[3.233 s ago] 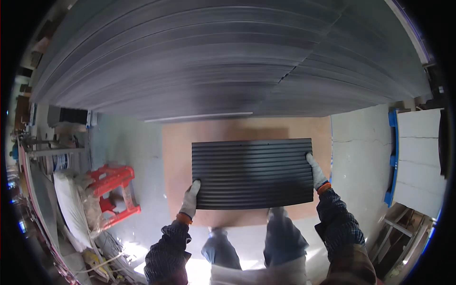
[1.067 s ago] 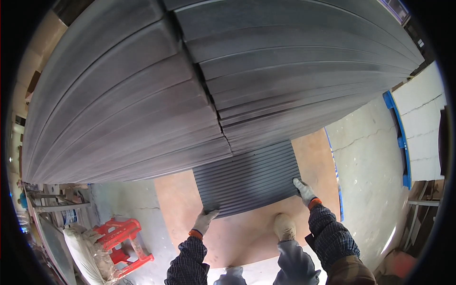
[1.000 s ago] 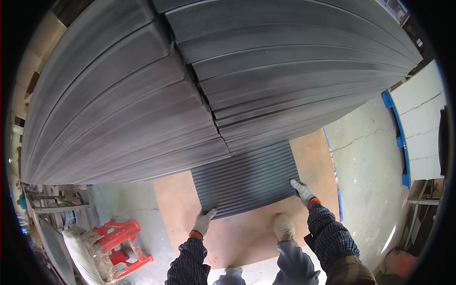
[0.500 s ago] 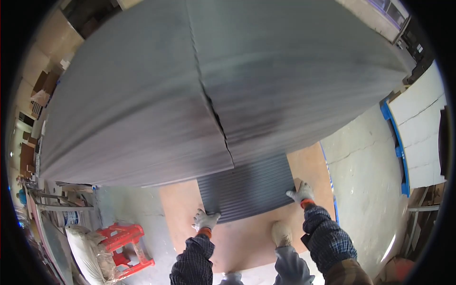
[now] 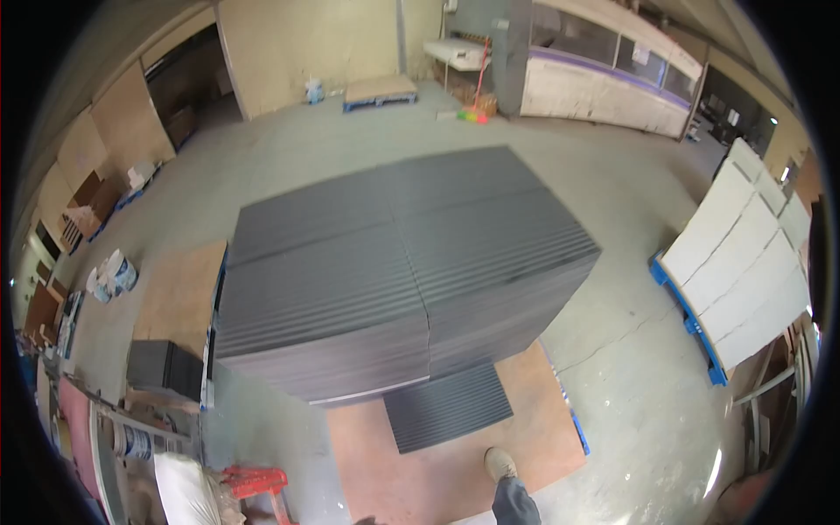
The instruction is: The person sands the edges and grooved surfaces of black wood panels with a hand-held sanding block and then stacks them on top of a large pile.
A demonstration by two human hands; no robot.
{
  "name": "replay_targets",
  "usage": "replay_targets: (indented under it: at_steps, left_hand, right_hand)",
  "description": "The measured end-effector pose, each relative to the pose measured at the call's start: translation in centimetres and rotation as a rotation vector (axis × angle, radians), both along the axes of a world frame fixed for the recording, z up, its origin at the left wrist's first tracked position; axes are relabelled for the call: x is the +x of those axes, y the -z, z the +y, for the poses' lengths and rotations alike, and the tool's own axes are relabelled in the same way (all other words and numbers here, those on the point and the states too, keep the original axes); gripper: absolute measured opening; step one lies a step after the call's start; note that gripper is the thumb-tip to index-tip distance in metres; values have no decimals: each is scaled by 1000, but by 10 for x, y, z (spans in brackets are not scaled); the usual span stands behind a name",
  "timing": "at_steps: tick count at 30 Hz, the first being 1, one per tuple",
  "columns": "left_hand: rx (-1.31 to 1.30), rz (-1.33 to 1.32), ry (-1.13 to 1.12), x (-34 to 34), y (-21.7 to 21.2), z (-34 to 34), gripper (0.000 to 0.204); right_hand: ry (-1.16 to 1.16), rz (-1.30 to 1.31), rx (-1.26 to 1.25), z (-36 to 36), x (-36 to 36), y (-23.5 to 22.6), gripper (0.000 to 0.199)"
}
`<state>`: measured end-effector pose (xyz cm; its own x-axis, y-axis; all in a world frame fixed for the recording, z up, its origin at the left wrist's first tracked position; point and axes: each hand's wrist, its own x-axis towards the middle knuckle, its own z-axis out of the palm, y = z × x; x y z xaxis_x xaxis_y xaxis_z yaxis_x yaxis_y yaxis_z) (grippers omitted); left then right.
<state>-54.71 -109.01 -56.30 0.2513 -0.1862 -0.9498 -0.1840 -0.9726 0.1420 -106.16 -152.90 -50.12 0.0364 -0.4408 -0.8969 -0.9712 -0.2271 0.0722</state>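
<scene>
Neither of my hands shows in the head view. A dark grey ribbed sheet (image 5: pixel 451 414) lies flat on a brown board (image 5: pixel 367 464), its far edge against the large stack. That stack of grey ribbed panels (image 5: pixel 324 289) stands in the middle, with a seam running down its top and front. My shoe (image 5: pixel 500 464) rests on the board just nearer than the ribbed sheet. A small dark shape at the bottom edge is too cut off to make out.
At left are a brown-topped pallet with a dark stack (image 5: pixel 164 367), white buckets (image 5: pixel 114 273), a red plastic stool (image 5: pixel 254 481) and a white sack (image 5: pixel 184 490). White panels (image 5: pixel 744 258) on a blue pallet (image 5: pixel 691 324) stand at right. Another pallet (image 5: pixel 381 90) lies by the far wall.
Both gloved hands were at the near corners of the ribbed sheet and have left the view. The view has risen and drawn back, showing the whole stack. The sheet remains on the board.
</scene>
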Motion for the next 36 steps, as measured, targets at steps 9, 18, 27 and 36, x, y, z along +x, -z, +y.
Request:
replay_targets:
  at_steps: [9,18,27,36]
  left_hand:
    - [-256,-207,308,8,-51,128,34]
    - [-526,-652,406,-31,-135,237,33]
    - [-128,-143,-1210,-247,-193,262,26]
    - [-76,-137,-1451,-405,-246,321,31]
  right_hand:
    - [483,-202,15,75,4,-152,52]
    - [572,-258,20,87,-27,-178,50]
    - [513,-602,-75,46,-25,-198,42]
    - [291,-217,134,92,-103,-168,45]
